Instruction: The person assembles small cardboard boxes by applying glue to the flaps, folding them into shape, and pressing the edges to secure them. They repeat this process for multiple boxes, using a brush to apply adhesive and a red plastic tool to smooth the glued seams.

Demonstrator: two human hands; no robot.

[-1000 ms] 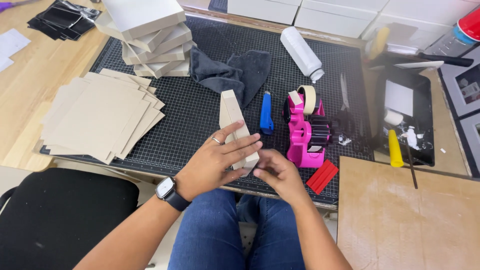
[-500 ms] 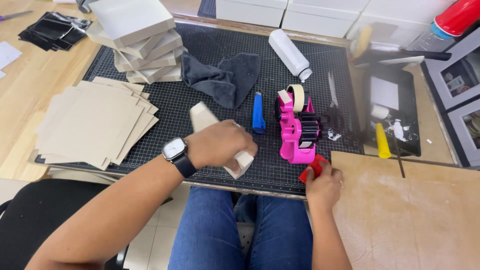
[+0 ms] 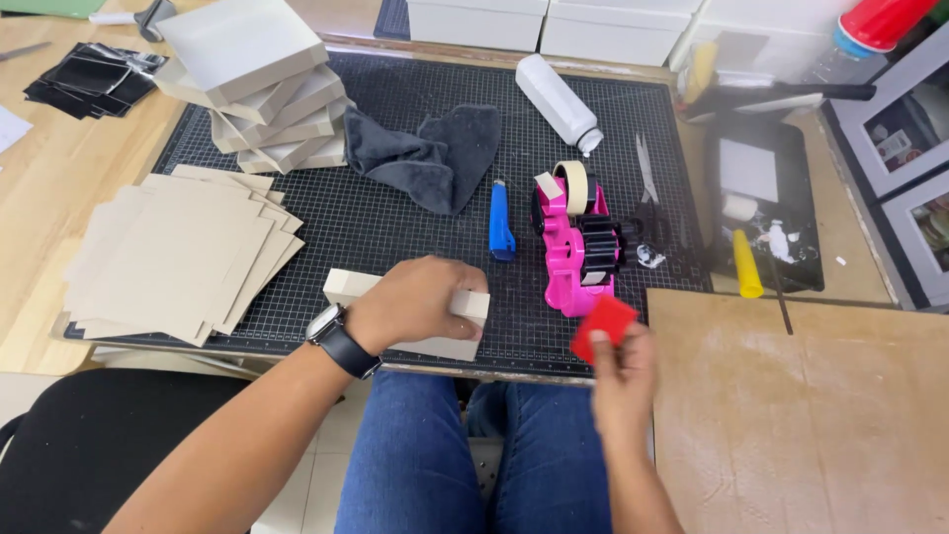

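— Lying where? Pale cardboard box (image 3: 410,314), flat along the near edge of the black gridded cutting mat (image 3: 395,227), just above the knees in blue jeans (image 3: 465,455).

— Held? Pinned under the left hand (image 3: 420,302), palm down, fingers curled over the top and front face; dark wristwatch (image 3: 336,339) on that wrist.

— And the other? Right hand (image 3: 621,371) lifted off the mat, closed in a pinch on a small red flat scraper (image 3: 603,324), blurred, so exact shape hard to tell. Well apart from the box, just below the pink tape dispenser (image 3: 576,247).

— Around the dispenser? Blue utility knife (image 3: 501,222) just to its left, scissors (image 3: 647,193) to its right, a white bottle (image 3: 556,101) lying tilted beyond. Crumpled dark grey cloth (image 3: 425,158) between bottle and knife.

— Further left? Fanned pile of flat grey-brown board sheets (image 3: 173,252) overlapping the mat's left edge. Behind, a leaning stack of finished pale boxes (image 3: 252,89).

— Right side? Black tray (image 3: 766,198) with a yellow-handled tool (image 3: 746,262) and white smears; a bare wooden board (image 3: 801,415) nearer, beside the right hand.
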